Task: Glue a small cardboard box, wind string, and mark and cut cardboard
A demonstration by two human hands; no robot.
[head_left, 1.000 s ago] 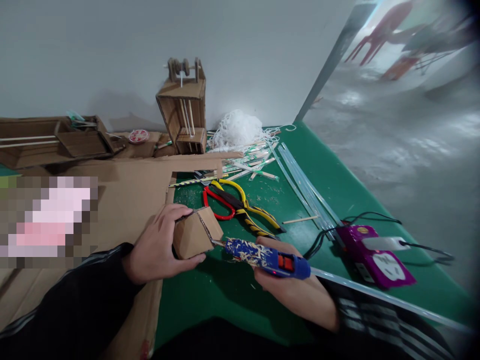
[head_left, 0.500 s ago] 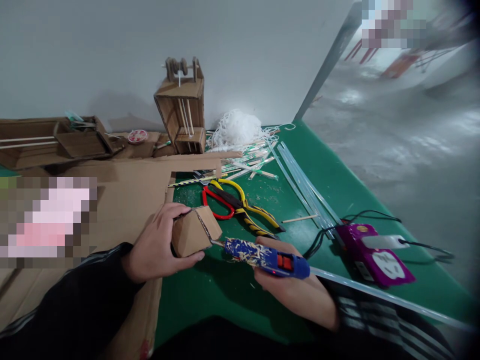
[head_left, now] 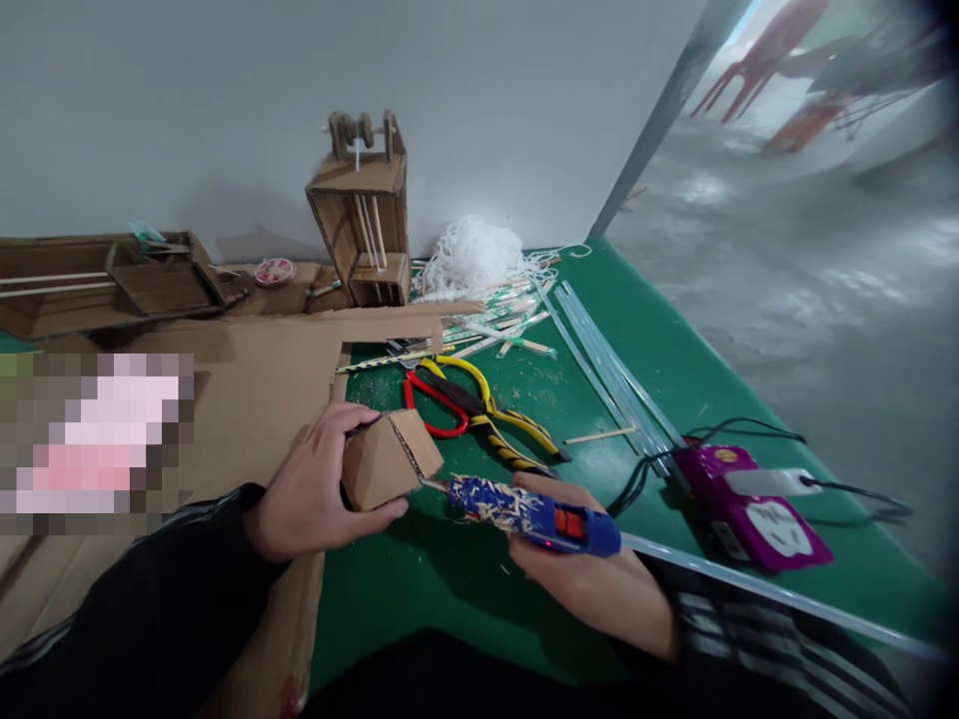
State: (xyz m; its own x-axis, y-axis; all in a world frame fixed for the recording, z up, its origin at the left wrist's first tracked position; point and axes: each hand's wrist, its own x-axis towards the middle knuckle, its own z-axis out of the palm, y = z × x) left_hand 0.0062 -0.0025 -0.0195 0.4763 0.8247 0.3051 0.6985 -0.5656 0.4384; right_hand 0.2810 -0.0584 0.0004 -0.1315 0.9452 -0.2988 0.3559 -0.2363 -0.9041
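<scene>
My left hand (head_left: 315, 489) is closed around a small cardboard box (head_left: 379, 464), thumb below and fingers over its far side. A dark seam runs along the box between two panels. In my right hand (head_left: 591, 579) is a blue hot glue gun (head_left: 516, 509), its barrel covered in pale shavings. The metal nozzle meets the right edge of the box at the seam. A long clear glue stick (head_left: 764, 584) sticks out of the gun's rear. My right fingers are partly hidden behind the gun.
Scissors with red handles (head_left: 442, 419) and yellow-black pliers (head_left: 516, 429) lie beyond the box. Purple power strip (head_left: 749, 509) with cords sits right, near clear glue sticks (head_left: 606, 359). Behind stand a cardboard frame (head_left: 360, 180), white string (head_left: 479, 255) and wooden sticks (head_left: 516, 320). Cardboard sheet (head_left: 262, 369) lies left.
Both hands, the box and the glue gun stay almost in place. The view has shifted only very slightly.
</scene>
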